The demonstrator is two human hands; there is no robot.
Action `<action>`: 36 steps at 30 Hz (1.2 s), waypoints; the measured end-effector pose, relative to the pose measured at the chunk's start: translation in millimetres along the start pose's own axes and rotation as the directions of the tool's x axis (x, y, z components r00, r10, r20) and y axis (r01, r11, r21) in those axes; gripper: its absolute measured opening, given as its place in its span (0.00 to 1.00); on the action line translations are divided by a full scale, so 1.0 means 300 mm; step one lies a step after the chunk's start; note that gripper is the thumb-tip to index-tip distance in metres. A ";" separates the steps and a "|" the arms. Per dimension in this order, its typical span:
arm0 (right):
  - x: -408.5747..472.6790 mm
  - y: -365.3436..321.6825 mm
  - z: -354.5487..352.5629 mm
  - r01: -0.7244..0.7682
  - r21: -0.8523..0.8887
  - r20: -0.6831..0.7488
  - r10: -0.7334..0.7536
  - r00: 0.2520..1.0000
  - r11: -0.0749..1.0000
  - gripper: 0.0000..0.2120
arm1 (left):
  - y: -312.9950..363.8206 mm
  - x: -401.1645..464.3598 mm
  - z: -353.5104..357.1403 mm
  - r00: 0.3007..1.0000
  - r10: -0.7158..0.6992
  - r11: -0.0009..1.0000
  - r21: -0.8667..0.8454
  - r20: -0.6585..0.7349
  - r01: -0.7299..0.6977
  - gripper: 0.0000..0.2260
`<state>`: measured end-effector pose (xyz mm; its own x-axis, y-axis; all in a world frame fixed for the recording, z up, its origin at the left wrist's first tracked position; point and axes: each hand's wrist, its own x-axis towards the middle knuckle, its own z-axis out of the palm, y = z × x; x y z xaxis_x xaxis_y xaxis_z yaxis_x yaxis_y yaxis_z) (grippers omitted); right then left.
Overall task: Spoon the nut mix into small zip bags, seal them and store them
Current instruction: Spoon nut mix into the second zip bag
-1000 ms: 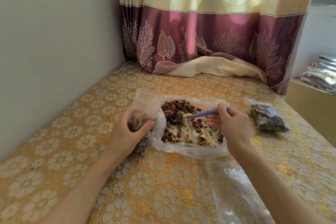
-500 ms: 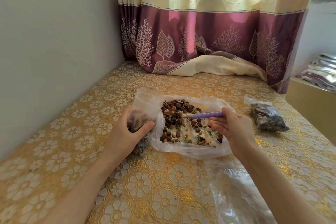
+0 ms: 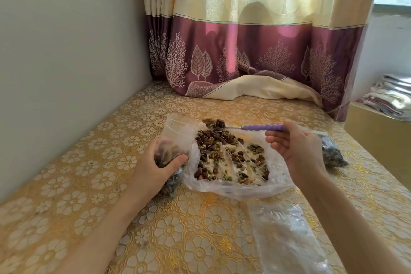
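Nearest, empty clear bags (image 3: 287, 236) lay flat on the counter (image 3: 89, 184). Left hand (image 3: 155, 169) gripped the small zip bag (image 3: 175, 140) w/ fingers curled round it (mouth floppy). Right hand (image 3: 298, 151) pinched the spoon (image 3: 262, 127) — heaped, over the nut mix (image 3: 222, 151). Risk: nuts spilling if the mouth sagged. Further right, a filled bag (image 3: 333, 155).

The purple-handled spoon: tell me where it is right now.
In the head view, the spoon sits mid-frame, held by the right hand, its loaded bowl raised above the far edge of the big open bag of nut mix.
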<state>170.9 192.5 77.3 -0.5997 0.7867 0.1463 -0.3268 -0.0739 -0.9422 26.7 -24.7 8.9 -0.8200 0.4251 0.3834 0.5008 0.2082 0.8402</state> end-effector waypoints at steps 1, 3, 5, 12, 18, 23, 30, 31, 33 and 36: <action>0.000 -0.020 0.010 0.015 0.010 0.007 -0.015 1.000 1.000 0.14 | -0.001 0.000 0.000 1.000 -0.005 1.000 -0.001 0.004 0.005 0.25; -0.004 -0.053 0.034 0.047 0.016 0.030 -0.047 0.998 0.999 0.15 | -0.003 0.001 0.000 1.000 -0.001 1.000 -0.004 0.007 0.001 0.24; -0.014 -0.077 0.061 0.065 0.016 0.065 -0.066 0.996 0.998 0.16 | -0.004 0.001 0.000 1.000 0.007 1.000 -0.015 0.005 -0.007 0.24; -0.088 -0.084 0.151 0.184 -0.102 0.248 -0.154 0.956 0.978 0.16 | 0.003 -0.005 -0.003 1.000 0.013 0.999 -0.048 0.007 -0.013 0.19; -0.127 -0.081 0.189 0.501 -0.179 0.443 -0.385 0.810 0.847 0.14 | -0.008 0.002 -0.002 1.000 -0.008 0.997 -0.078 0.011 0.009 0.19; -0.112 -0.079 0.168 0.580 -0.162 0.464 -0.457 0.759 0.799 0.10 | -0.013 0.006 -0.002 1.000 0.008 0.998 -0.066 0.009 -0.007 0.22; -0.034 -0.040 0.103 0.396 -0.098 0.141 -0.382 0.914 0.913 0.16 | -0.008 0.002 -0.003 1.000 -0.012 0.997 -0.077 0.005 0.012 0.21; -0.018 -0.025 0.087 0.366 -0.106 0.083 -0.359 0.930 0.924 0.16 | -0.009 0.002 -0.003 1.000 -0.008 0.998 -0.067 -0.008 0.008 0.21; 0.012 0.009 0.056 0.324 -0.168 0.010 -0.327 0.945 0.931 0.18 | -0.011 0.003 -0.003 0.999 0.001 0.998 -0.055 -0.033 -0.002 0.21; 0.028 0.068 0.021 0.268 -0.258 -0.003 -0.278 0.961 0.928 0.19 | -0.008 0.004 -0.003 0.999 -0.001 0.998 -0.061 -0.048 -0.002 0.19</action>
<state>154.4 193.7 61.1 -0.4829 0.7783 0.4012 -0.2754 0.2999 -0.9133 24.3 -25.4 7.5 -0.8325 0.3826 0.4007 0.4849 0.1534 0.8610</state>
